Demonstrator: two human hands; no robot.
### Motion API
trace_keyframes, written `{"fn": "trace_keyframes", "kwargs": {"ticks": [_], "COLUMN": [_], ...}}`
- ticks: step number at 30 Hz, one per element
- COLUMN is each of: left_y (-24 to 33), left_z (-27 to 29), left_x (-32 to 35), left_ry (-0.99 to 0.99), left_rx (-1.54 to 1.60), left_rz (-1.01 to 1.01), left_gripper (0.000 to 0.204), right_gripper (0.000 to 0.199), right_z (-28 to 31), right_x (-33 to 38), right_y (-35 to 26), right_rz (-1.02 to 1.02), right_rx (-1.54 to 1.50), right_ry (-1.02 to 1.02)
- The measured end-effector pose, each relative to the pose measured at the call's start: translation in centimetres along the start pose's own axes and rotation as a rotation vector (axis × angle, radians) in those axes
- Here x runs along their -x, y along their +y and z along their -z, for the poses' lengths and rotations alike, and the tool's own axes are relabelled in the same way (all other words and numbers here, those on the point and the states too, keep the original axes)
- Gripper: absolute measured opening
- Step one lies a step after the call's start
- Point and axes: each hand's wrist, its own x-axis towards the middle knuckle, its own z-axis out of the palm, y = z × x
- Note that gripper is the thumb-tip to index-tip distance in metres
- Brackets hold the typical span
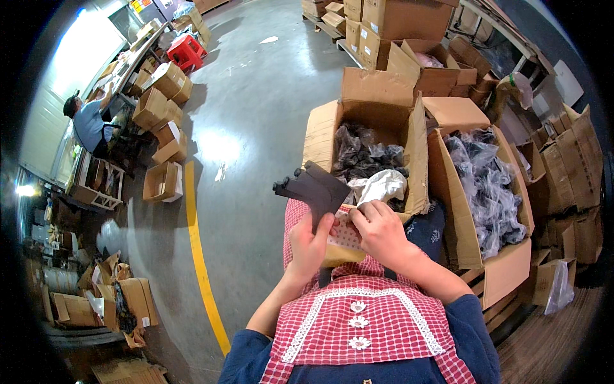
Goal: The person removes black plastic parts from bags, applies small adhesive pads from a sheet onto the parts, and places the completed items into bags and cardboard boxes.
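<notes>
My left hand [308, 246] is closed on a black plastic part [314, 191], a flat curved piece with several stubby ridges along its upper end. Thumb uppermost, it keeps the part tilted over my lap. Just to its right, my right hand [385, 233] has thumb and fingers pinched together; what they grip is too small to make out. Between the hands lies a pale sheet with rows of small dots [346, 235], partly covered by the fingers. Below it shows a yellowish-brown piece [344, 256]. A white cloth [385, 185] rests just beyond my right hand.
An open carton [321, 131] ahead holds dark parts in clear plastic [366, 150]. Another carton [476, 246] at right holds more bagged parts. Stacked boxes [406, 22] stand behind. At far left, a person [93, 125] sits by a workbench. A yellow line [199, 262] crosses the floor.
</notes>
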Motion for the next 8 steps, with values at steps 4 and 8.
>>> {"fn": "trace_keyframes", "kwargs": {"ticks": [4,8], "left_y": [-0.6,-1.5], "left_z": [-0.2,-0.1], "left_x": [-0.2,-0.1], "left_ry": [0.08,0.049], "left_rx": [-0.019,0.026], "left_rz": [-0.014,0.061], "left_gripper": [0.018,0.017], "right_gripper": [0.031,0.033], "right_z": [0.4,0.8], "right_x": [0.1,0.0], "right_y": [-0.4,-0.5], "right_rz": [0.055,0.097], "right_rx": [0.003,0.002], "right_ry": [-0.001,-0.01]}}
